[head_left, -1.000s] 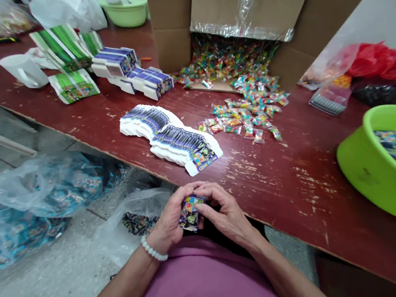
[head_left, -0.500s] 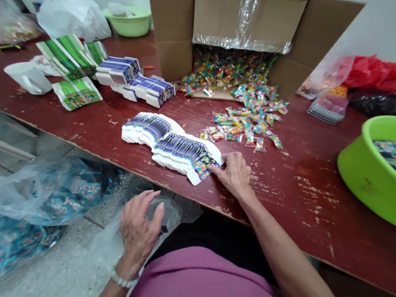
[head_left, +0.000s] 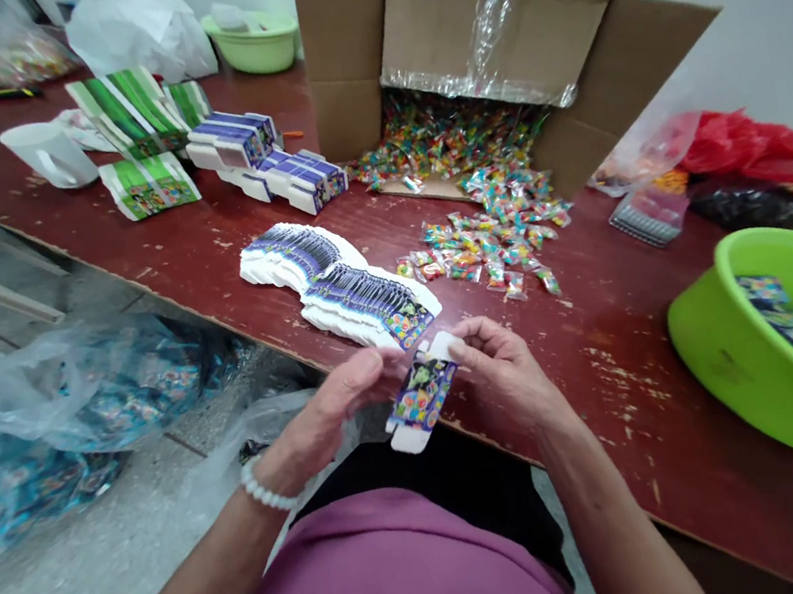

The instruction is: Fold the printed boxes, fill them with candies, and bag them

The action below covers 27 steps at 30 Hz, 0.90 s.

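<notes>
A small flat printed carton (head_left: 422, 392) with white end flaps is pinched at its upper right end by my right hand (head_left: 503, 365). Close to the carton's left side is my left hand (head_left: 339, 410), thumb raised and fingers partly behind the carton; whether they touch it is unclear. Beyond both hands a fanned row of purple flat cartons (head_left: 340, 281) lies on the red table (head_left: 579, 347). Wrapped candies (head_left: 486, 246) are spread to the right of the row, spilling from an open cardboard box (head_left: 488, 28).
Banded purple carton bundles (head_left: 274, 160) and green ones (head_left: 136, 128) stand at the back left beside a white mug (head_left: 49, 155). A green tub (head_left: 727, 363) holding filled packs is at the right. Plastic bags (head_left: 70, 392) lie below the table's left edge.
My right hand has lifted a carton off the near end of the row and drawn it toward me. My left hand has moved right and up, beside that carton.
</notes>
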Each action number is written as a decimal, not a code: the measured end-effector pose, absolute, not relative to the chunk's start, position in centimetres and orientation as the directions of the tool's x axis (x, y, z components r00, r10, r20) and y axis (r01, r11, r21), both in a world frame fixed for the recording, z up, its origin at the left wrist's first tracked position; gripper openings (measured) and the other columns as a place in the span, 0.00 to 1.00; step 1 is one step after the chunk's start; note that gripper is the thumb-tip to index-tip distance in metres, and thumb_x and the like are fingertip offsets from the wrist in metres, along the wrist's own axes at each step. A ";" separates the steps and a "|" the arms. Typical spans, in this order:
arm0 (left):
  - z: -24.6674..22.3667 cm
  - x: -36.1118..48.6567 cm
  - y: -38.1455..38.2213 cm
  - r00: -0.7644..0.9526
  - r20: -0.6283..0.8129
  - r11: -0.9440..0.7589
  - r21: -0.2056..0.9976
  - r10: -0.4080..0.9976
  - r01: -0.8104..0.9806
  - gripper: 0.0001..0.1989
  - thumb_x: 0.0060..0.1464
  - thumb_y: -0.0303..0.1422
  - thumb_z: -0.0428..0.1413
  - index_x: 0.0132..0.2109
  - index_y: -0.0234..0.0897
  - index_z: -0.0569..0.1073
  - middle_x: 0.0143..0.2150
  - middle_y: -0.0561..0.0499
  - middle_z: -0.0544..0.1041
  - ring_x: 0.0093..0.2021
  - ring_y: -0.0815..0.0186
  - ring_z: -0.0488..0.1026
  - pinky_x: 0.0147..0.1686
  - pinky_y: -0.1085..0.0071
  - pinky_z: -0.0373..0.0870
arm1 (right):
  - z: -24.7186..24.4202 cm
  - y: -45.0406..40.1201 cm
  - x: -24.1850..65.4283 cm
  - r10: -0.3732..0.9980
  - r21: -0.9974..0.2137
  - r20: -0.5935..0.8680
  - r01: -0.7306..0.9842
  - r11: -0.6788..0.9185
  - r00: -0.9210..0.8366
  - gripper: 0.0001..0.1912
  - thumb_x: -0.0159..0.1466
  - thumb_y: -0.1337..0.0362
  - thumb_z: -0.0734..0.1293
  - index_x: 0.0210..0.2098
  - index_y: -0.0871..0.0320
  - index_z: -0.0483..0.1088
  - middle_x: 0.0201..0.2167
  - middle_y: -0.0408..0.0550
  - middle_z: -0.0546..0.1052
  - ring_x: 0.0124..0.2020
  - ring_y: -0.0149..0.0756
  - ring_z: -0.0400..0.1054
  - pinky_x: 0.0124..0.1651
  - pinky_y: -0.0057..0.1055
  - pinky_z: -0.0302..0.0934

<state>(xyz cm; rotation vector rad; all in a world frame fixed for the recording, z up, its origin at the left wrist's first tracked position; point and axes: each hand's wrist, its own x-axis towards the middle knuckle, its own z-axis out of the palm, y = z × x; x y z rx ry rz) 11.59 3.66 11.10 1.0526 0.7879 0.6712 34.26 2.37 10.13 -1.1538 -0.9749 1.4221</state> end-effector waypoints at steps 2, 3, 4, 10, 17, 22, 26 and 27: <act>11.3 12.5 3.0 0.793 -0.300 0.602 0.792 0.530 -0.103 0.29 0.56 0.52 0.59 0.54 0.33 0.75 0.51 0.38 0.79 0.48 0.54 0.77 0.49 0.59 0.71 | 10.8 1.4 33.4 0.976 -0.941 -0.175 -0.269 -0.205 -0.132 0.10 0.61 0.56 0.73 0.38 0.54 0.72 0.33 0.44 0.78 0.31 0.32 0.70 0.34 0.29 0.65; 11.2 12.9 2.6 0.845 -0.293 0.671 0.735 0.446 -0.099 0.30 0.52 0.51 0.62 0.53 0.33 0.75 0.49 0.37 0.80 0.46 0.54 0.78 0.48 0.60 0.72 | 11.0 1.0 33.0 0.971 -0.928 -0.178 -0.301 -0.220 -0.161 0.10 0.61 0.56 0.73 0.37 0.54 0.72 0.32 0.43 0.78 0.30 0.32 0.70 0.33 0.28 0.65; 11.1 13.3 2.1 0.870 -0.276 0.714 0.691 0.409 -0.116 0.30 0.48 0.50 0.65 0.51 0.32 0.77 0.48 0.38 0.80 0.45 0.54 0.79 0.47 0.62 0.72 | 11.0 0.8 32.6 0.967 -0.915 -0.177 -0.332 -0.230 -0.181 0.10 0.61 0.57 0.74 0.37 0.54 0.72 0.32 0.43 0.77 0.29 0.31 0.70 0.32 0.28 0.65; 10.5 14.1 0.2 0.881 -0.265 0.761 0.632 0.392 -0.148 0.26 0.41 0.46 0.71 0.40 0.29 0.80 0.36 0.41 0.80 0.34 0.61 0.79 0.35 0.72 0.73 | 10.3 0.3 31.9 0.965 -0.887 -0.184 -0.392 -0.245 -0.187 0.12 0.60 0.56 0.75 0.40 0.52 0.73 0.31 0.42 0.77 0.28 0.31 0.70 0.32 0.28 0.66; 11.1 14.0 0.3 0.807 -0.323 0.719 0.674 0.494 -0.170 0.23 0.43 0.41 0.71 0.44 0.32 0.79 0.36 0.43 0.81 0.36 0.59 0.80 0.37 0.69 0.75 | 10.7 -0.6 32.0 0.960 -0.886 -0.189 -0.386 -0.257 -0.205 0.20 0.60 0.56 0.74 0.50 0.51 0.71 0.40 0.46 0.78 0.38 0.35 0.73 0.41 0.31 0.69; 11.4 14.4 0.2 0.742 -0.363 0.675 0.720 0.563 -0.160 0.19 0.45 0.42 0.70 0.38 0.31 0.77 0.30 0.45 0.81 0.28 0.62 0.80 0.28 0.72 0.74 | 11.4 -1.1 32.0 0.959 -0.896 -0.189 -0.364 -0.257 -0.212 0.26 0.56 0.60 0.77 0.52 0.52 0.69 0.42 0.47 0.78 0.40 0.34 0.74 0.39 0.27 0.68; 10.9 14.8 0.2 0.630 -0.424 0.648 0.742 0.651 -0.170 0.19 0.47 0.40 0.69 0.40 0.33 0.75 0.26 0.49 0.80 0.23 0.64 0.77 0.25 0.71 0.74 | 11.3 -1.4 31.7 0.956 -0.913 -0.169 -0.327 -0.243 -0.239 0.20 0.59 0.59 0.75 0.49 0.54 0.71 0.32 0.43 0.78 0.27 0.29 0.71 0.29 0.26 0.66; 10.7 14.8 0.3 0.604 -0.426 0.633 0.755 0.673 -0.173 0.19 0.48 0.41 0.68 0.40 0.33 0.74 0.25 0.50 0.79 0.22 0.65 0.76 0.25 0.70 0.74 | 11.2 -1.4 31.6 0.952 -0.916 -0.169 -0.317 -0.247 -0.255 0.16 0.61 0.58 0.74 0.46 0.55 0.72 0.26 0.41 0.76 0.22 0.29 0.69 0.27 0.27 0.65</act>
